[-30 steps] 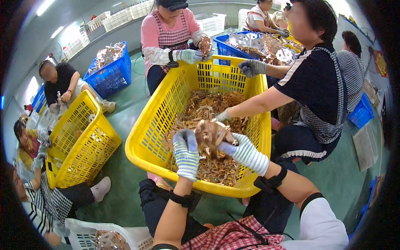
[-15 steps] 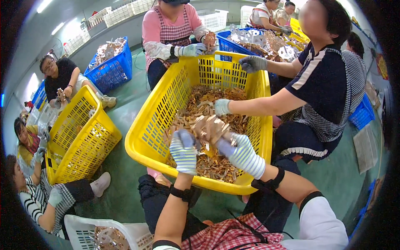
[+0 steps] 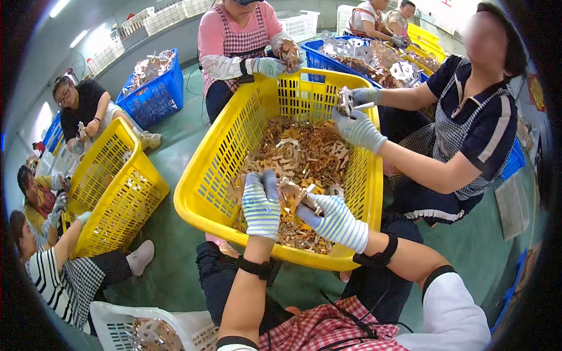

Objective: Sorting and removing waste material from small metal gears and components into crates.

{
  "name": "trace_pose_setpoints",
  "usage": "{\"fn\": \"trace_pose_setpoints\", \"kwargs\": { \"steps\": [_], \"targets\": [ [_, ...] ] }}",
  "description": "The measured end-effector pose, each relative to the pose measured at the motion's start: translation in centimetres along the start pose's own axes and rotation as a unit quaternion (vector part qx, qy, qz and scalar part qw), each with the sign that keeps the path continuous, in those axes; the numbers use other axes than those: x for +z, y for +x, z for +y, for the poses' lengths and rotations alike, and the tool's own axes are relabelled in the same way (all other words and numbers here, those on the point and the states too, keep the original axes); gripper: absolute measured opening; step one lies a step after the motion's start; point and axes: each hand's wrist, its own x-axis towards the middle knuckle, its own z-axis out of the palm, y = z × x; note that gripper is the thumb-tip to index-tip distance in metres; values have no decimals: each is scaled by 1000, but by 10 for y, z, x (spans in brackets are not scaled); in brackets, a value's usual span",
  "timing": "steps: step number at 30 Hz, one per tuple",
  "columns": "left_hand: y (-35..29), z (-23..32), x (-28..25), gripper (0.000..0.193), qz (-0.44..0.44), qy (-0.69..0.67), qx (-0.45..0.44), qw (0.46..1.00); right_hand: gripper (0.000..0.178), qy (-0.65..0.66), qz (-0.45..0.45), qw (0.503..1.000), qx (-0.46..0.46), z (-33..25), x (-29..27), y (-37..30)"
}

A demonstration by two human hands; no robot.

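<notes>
Both of my hands wear striped, blue-tipped gloves and are over the near part of a yellow basket (image 3: 225,149), low above its heap of small copper-coloured pieces (image 3: 304,143). My right hand (image 3: 336,219) pinches some flat copper-coloured pieces (image 3: 291,192) between thumb and fingers. Beside them, my left hand (image 3: 261,206) has its fingers stretched out and pointing away from me; its thumb side is hard to make out. Loose scraps lie below and between the hands.
Across the basket's right rim, a co-worker's gloved hands (image 3: 358,120) hold silvery pieces. Another person at the far rim grips a copper-coloured bundle (image 3: 289,54). A second yellow basket (image 3: 120,193) stands left, blue crates (image 3: 157,96) farther back, and a white basket (image 3: 108,327) near my left.
The blurred cluster between my hands has become a smaller, clearer group at my right hand. The co-worker on the right has drawn back from the heap and now holds silvery pieces.
</notes>
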Motion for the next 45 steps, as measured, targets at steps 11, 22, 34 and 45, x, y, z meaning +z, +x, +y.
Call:
{"fn": "trace_pose_setpoints", "kwargs": {
  "steps": [11,22,34,45],
  "targets": [
    [5,10,4,32,13,-299,-142,944,19,325,18,906,270,-7,-13,19],
    [1,9,7,17,-64,-60,33,996,30,226,-49,944,237,-8,-12,12],
    [-8,8,7,18,-185,7,175,967,20,154,-54,971,173,2,-7,6],
    [26,-21,-44,22,-95,-21,-100,990,28,158,157,957,188,40,-90,43]
  ]
}}
